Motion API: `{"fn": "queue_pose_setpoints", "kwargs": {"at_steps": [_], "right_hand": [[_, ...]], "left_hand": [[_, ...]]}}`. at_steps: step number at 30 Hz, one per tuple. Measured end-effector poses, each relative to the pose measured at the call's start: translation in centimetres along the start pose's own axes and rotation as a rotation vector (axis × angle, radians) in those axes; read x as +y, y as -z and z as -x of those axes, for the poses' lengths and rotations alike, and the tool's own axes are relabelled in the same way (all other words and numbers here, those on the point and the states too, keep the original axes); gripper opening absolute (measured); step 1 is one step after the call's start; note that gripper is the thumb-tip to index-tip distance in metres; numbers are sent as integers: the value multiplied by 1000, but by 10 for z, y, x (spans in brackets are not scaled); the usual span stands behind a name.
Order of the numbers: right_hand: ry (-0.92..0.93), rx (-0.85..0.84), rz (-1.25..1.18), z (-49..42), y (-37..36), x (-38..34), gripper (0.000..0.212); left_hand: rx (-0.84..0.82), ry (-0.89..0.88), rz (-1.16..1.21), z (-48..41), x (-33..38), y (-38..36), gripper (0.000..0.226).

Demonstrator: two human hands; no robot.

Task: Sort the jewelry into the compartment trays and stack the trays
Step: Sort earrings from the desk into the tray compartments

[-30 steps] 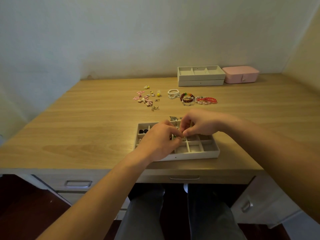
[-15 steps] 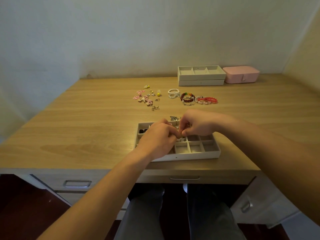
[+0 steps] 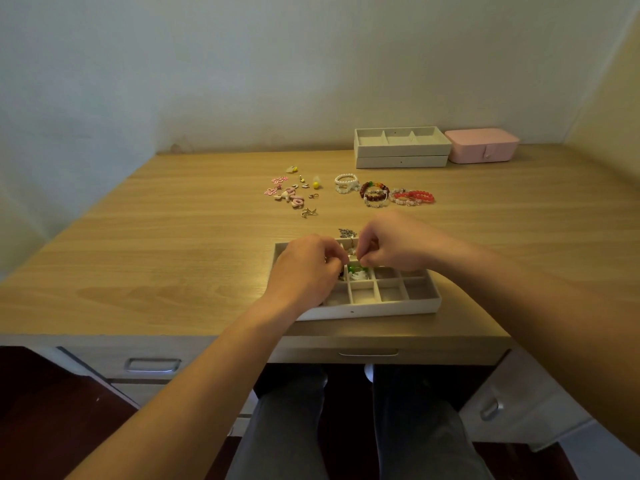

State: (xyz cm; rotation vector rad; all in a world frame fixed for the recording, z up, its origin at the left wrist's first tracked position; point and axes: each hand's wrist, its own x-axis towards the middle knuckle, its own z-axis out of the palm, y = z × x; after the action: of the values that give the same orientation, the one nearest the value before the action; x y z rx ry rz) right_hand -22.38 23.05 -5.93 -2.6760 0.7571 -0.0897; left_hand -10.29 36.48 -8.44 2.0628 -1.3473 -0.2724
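A white compartment tray (image 3: pixel 381 308) sits near the desk's front edge. Both hands hover over its far-left part, fingertips meeting. My left hand (image 3: pixel 304 268) and my right hand (image 3: pixel 391 244) each pinch a tiny jewelry piece between them; it is too small to make out. Just below the fingertips, a green and white piece (image 3: pixel 356 272) lies in one compartment. My left hand hides the tray's left compartments. A small silver piece (image 3: pixel 346 233) lies on the desk just behind the tray.
Farther back lie a white pearl bracelet (image 3: pixel 346 182), a brown beaded bracelet (image 3: pixel 374 192), a red bracelet (image 3: pixel 417 197) and a cluster of small earrings and charms (image 3: pixel 291 195). Two stacked trays (image 3: pixel 401 161) and a pink box (image 3: pixel 481 147) stand at the wall.
My left hand has drawn slightly left and away, uncovering the green and white piece in its compartment. My right hand has hardly moved; the fingertips stay together.
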Motion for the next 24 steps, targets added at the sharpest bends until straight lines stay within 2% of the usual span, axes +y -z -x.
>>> {"fn": "queue_pose_setpoints", "kwargs": {"at_steps": [6, 18, 24], "right_hand": [[-24, 78, -11, 1, -3, 6, 3], [37, 49, -7, 8, -4, 5, 8], [46, 42, -1, 8, -4, 5, 9]], "left_hand": [[-31, -42, -21, 0, -4, -1, 28], [-114, -137, -150, 0, -1, -3, 31], [-59, -199, -210, 3, 0, -5, 27]]}}
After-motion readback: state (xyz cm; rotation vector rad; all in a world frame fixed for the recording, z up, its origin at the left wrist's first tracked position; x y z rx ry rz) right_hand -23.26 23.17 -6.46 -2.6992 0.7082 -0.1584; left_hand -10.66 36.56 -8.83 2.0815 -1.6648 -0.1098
